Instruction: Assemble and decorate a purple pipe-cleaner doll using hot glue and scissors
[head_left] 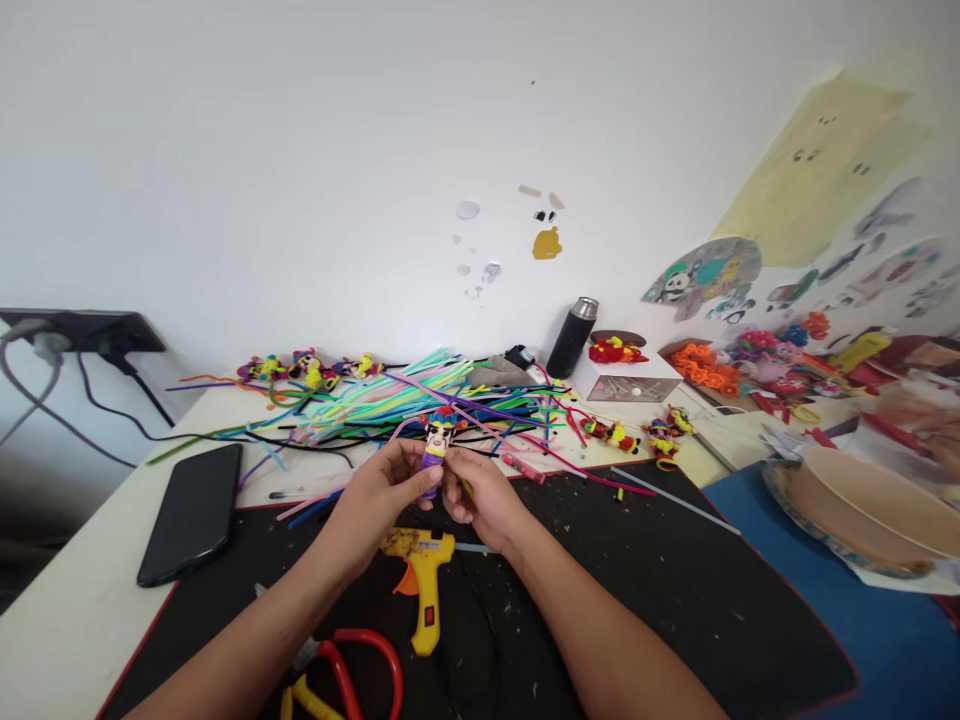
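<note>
Between the fingers of my left hand (386,497) a small doll (435,455) stands upright, with a painted white face, a red and blue headdress and a purple pipe-cleaner body. My right hand (480,492) is closed close against the doll's right side. A sliver of yellow shows at its fingers; its kind is too small to tell. Below both hands a yellow glue gun (426,590) lies on the black mat (637,590). Red-handled scissors (360,660) and a yellow-handled tool (311,700) lie near my left forearm.
Behind my hands spreads a pile of coloured pipe cleaners (390,400). Similar dolls lie at the back left (307,368) and right (661,442). A black phone (191,515) is on the left. A black thermos (572,340) leans beside a white box (626,380); a bowl (877,510) sits right.
</note>
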